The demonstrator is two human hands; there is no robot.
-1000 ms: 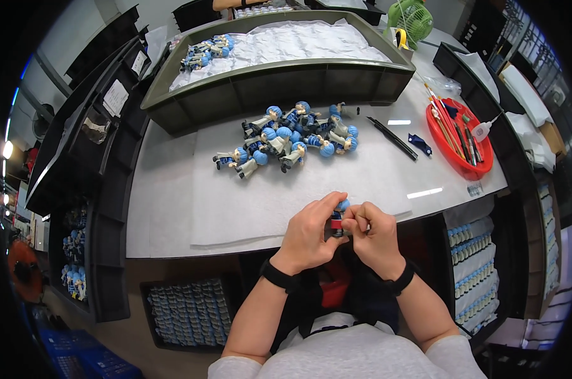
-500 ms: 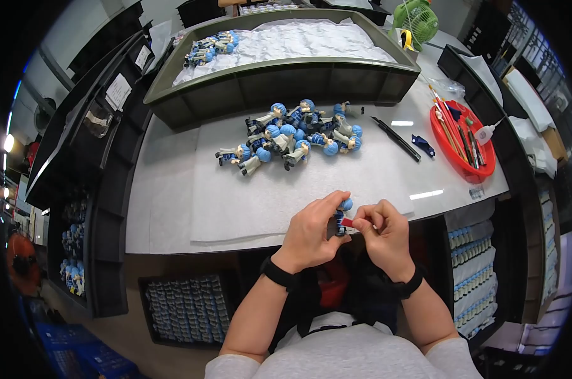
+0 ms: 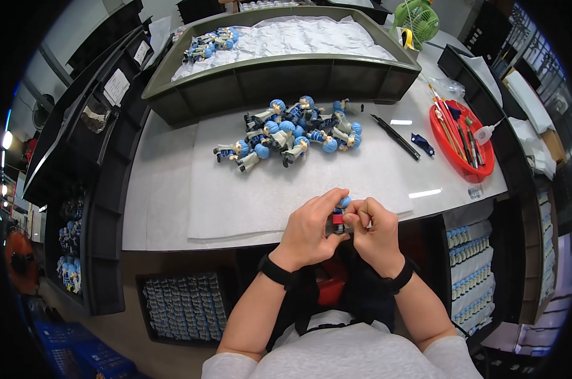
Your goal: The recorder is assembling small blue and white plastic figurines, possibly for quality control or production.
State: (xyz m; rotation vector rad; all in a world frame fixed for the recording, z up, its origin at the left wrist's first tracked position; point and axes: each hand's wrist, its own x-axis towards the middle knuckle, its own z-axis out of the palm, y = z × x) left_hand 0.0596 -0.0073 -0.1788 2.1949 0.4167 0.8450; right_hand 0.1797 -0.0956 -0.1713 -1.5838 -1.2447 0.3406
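Close to the table's front edge, my left hand [image 3: 308, 228] is closed around a small blue-haired figurine [image 3: 344, 202], its fingers and thumb on either side. My right hand [image 3: 375, 231] pinches a small flat red piece [image 3: 338, 219], which lies across the figurine's body. What the red piece is made of cannot be told, and my fingers cover part of the figurine. Further back on the white sheet [image 3: 242, 205] is a loose pile of similar figurines [image 3: 287, 129] with blue hair, dark blue tops and pale trousers.
A grey-green tray [image 3: 286, 79] lined with white padding stands behind the pile, several figurines in its left corner. To the right are a black pen [image 3: 395, 138], a dark blue scrap [image 3: 423, 144] and a red basket [image 3: 439, 146] of brushes. Crates of figurines [image 3: 185, 306] flank my legs.
My right hand has shifted slightly left, bringing the red piece further across the figurine's body. My left hand keeps its grip. The whole view has moved slightly.
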